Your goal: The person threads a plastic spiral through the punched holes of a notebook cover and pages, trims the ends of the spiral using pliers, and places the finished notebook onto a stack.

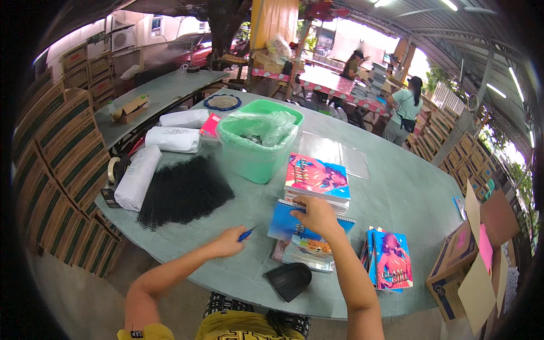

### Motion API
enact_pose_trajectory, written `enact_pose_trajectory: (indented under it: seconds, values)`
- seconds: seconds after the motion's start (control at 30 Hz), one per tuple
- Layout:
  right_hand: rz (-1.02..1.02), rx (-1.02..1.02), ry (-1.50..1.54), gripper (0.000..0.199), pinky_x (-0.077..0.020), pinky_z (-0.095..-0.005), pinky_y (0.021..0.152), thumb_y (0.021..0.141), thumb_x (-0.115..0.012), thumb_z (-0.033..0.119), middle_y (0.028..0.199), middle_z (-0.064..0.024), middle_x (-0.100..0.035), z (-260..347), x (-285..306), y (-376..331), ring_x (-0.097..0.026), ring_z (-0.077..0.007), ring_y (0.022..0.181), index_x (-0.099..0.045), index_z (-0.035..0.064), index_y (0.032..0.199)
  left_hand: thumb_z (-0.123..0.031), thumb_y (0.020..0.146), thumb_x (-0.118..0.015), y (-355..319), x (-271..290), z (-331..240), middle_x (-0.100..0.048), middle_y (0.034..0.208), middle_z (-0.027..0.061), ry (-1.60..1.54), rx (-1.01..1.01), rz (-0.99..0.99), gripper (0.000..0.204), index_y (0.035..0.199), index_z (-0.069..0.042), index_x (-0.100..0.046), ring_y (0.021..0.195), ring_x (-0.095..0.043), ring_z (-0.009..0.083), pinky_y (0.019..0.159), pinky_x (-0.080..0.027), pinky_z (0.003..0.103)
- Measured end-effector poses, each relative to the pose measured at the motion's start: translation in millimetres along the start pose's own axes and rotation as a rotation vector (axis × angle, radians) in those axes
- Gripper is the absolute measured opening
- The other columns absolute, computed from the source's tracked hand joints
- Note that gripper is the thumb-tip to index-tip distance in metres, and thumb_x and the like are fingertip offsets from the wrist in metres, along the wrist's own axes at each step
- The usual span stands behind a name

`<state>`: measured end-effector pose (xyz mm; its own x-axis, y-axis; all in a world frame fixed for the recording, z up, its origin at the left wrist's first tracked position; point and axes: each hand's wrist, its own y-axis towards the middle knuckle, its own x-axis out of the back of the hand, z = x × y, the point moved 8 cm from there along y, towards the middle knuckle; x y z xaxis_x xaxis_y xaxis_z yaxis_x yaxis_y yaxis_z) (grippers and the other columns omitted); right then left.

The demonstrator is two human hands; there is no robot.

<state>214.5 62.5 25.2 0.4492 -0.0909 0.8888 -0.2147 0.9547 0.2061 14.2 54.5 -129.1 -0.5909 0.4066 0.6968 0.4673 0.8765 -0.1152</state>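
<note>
My left hand [228,242] is closed around a slim blue pen-like tool [245,234], its pointed tip toward the notebooks. My right hand [314,213] grips the edge of a blue spiral notebook [281,222], tilted over a small stack of notebooks with a cartoon animal cover [309,249]. Just beyond it rises a taller stack of pink-and-blue notebooks [317,174]. More of these notebooks [393,260] lie fanned to the right. Near the table's front edge rests a black rounded flat piece [289,281]; its kind is unclear.
On the grey-green table [396,164] stand a green bin [249,161] with clear plastic, a pile of black strands [184,192] and white wrapped rolls [137,178]. An open cardboard box [456,266] is at right. Stacked cartons [62,141] line the left. People work farther back.
</note>
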Motion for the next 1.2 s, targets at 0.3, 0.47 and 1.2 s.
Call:
enact_pose_trajectory:
  seconds: [0.3, 0.47, 1.2]
  values:
    - [0.127, 0.164, 0.45, 0.03, -0.0488, -0.0301, 0.076, 0.076, -0.058, -0.007, 0.093, -0.0098, -0.067, 38, -13, 24, -0.062, -0.0175, 0.084, -0.066, 0.0036, 0.102, -0.019, 0.08, -0.053, 10, 8, -79, -0.057, 0.092, 0.0067, -0.794, 0.099, 0.168, 0.038, 0.116, -0.005, -0.049, 0.071, -0.056, 0.0137, 0.06, -0.043, 0.028]
    - [0.173, 0.172, 0.483, 0.03, -0.0486, -0.03, 0.076, 0.074, -0.056, -0.01, 0.094, -0.0087, -0.066, 35, -21, 20, -0.061, -0.0173, 0.087, -0.067, 0.0035, 0.099, -0.02, 0.079, -0.055, 15, 14, -76, -0.058, 0.087, 0.0047, -0.644, 0.083, 0.139, 0.036, 0.112, -0.005, -0.051, 0.069, -0.058, 0.0144, 0.058, -0.044, 0.03]
    - [-0.039, 0.068, 0.235, 0.027, -0.0498, -0.0343, 0.069, 0.062, -0.077, 0.008, 0.098, -0.0141, -0.056, 16, -16, 31, -0.059, -0.0243, 0.077, -0.066, -0.0023, 0.085, -0.032, 0.089, -0.051, 5, 4, -70, -0.057, 0.082, 0.007, -0.424, 0.02, 0.315, 0.045, 0.122, -0.003, -0.045, 0.07, -0.059, 0.0177, 0.06, -0.047, 0.035]
